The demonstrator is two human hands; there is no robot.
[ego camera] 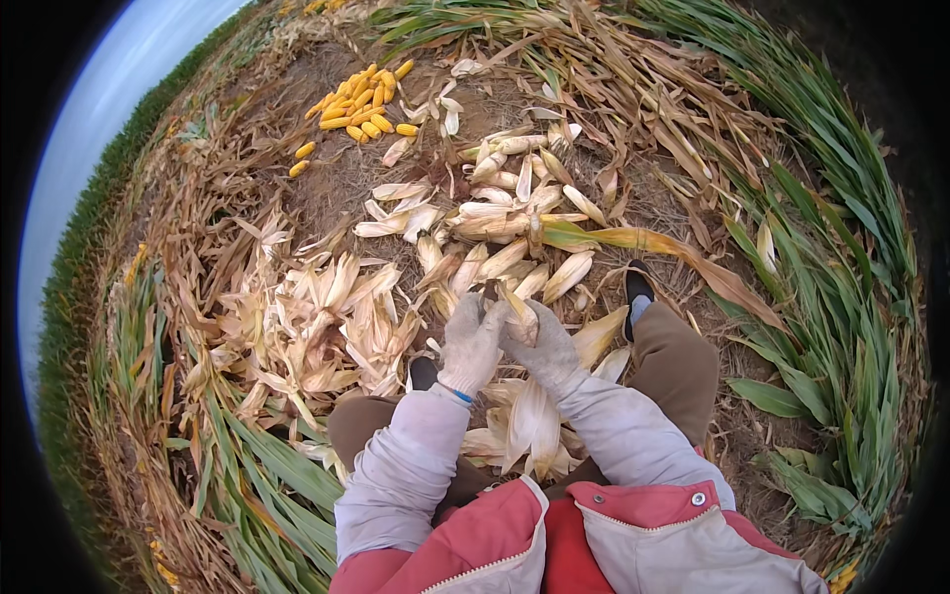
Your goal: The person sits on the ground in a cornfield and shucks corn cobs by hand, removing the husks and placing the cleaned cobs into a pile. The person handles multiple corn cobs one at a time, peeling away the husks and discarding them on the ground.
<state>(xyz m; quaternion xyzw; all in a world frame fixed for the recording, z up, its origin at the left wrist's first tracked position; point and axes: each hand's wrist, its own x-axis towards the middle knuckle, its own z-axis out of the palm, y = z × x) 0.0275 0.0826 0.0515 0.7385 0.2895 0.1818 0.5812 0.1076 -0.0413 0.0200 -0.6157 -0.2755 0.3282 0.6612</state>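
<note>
An ear of corn in its dry husk (522, 318) lies between my gloved hands, just above my lap. My right hand (548, 347) is closed around its lower part. My left hand (472, 338) is at its left side with the fingers near the upper end; whether they grip it is hard to tell. Directly beyond my fingers lies a heap of unhusked corn ears (493, 215). Loose pale husks (536, 423) lie on the ground between my legs.
A pile of stripped husks (319, 327) spreads at the left. Bare yellow corn cobs (364, 100) are heaped farther off, upper left. Green and brown corn stalks (824, 327) curve along the right, with more leafy stalks (274, 475) at lower left. My shoe (637, 286) stands right of the ears.
</note>
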